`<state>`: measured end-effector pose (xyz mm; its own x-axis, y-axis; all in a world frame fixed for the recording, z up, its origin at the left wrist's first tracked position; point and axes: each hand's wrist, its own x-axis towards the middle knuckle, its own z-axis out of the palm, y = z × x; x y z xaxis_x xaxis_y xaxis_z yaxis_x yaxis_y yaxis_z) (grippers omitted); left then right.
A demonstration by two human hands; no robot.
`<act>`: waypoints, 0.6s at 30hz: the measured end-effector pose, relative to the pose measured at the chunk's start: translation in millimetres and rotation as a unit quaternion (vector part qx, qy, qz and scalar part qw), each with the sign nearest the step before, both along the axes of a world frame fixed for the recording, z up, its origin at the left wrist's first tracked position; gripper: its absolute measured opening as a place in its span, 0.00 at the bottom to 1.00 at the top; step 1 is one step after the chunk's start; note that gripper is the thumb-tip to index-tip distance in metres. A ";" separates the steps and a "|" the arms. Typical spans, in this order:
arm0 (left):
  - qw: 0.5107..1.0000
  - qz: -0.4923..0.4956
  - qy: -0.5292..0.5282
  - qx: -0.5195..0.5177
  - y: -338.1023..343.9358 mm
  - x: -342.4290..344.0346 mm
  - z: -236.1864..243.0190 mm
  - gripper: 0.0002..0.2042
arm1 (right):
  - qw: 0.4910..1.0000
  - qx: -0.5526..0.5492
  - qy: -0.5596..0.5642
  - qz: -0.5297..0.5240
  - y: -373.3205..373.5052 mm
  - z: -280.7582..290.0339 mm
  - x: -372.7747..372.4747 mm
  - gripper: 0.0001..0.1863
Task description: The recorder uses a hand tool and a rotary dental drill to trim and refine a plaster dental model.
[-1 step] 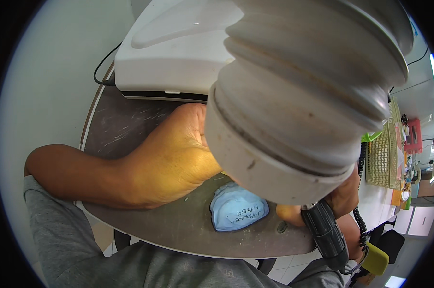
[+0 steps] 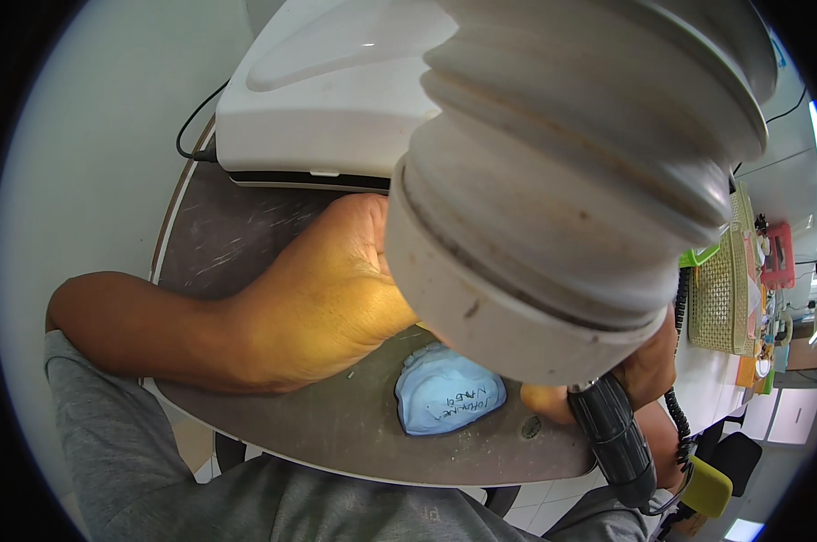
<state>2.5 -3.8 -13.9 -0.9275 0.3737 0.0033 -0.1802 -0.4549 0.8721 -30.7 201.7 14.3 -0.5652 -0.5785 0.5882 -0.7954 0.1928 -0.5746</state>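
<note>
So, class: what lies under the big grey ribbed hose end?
Below the grey ribbed hose end, a blue dental cast lies on the grey worktop. The hose covers the left hand's fingers and most of the right hand gripping a black handpiece.

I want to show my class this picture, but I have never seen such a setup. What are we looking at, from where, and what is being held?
The view comes from a camera on a person's head, looking down at a small dark round table. The big grey ribbed hose hangs close to the lens. The left hand rests on the table, its fingers hidden behind the hose. The right hand grips a black hand tool with a coiled cord. A light blue plaster cast lies on the table. A white machine stands behind.
</note>
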 end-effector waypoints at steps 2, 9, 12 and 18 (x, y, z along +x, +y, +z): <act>1.000 0.006 0.010 -0.014 0.2 1.4 -0.4 0.11 | 0.999 -0.033 0.006 -0.010 -0.7 -1.6 0.0 0.18; 0.999 0.026 -0.023 0.020 4.0 3.6 6.9 0.12 | 0.998 -0.067 -0.006 0.010 1.4 -4.3 -1.6 0.17; 0.999 0.018 -0.045 0.010 -1.0 3.4 16.4 0.13 | 0.999 -0.038 0.021 0.020 0.5 -1.4 -3.1 0.17; 0.999 0.020 -0.044 0.017 2.5 3.6 16.2 0.13 | 0.999 -0.023 0.031 0.018 1.4 0.1 -2.0 0.17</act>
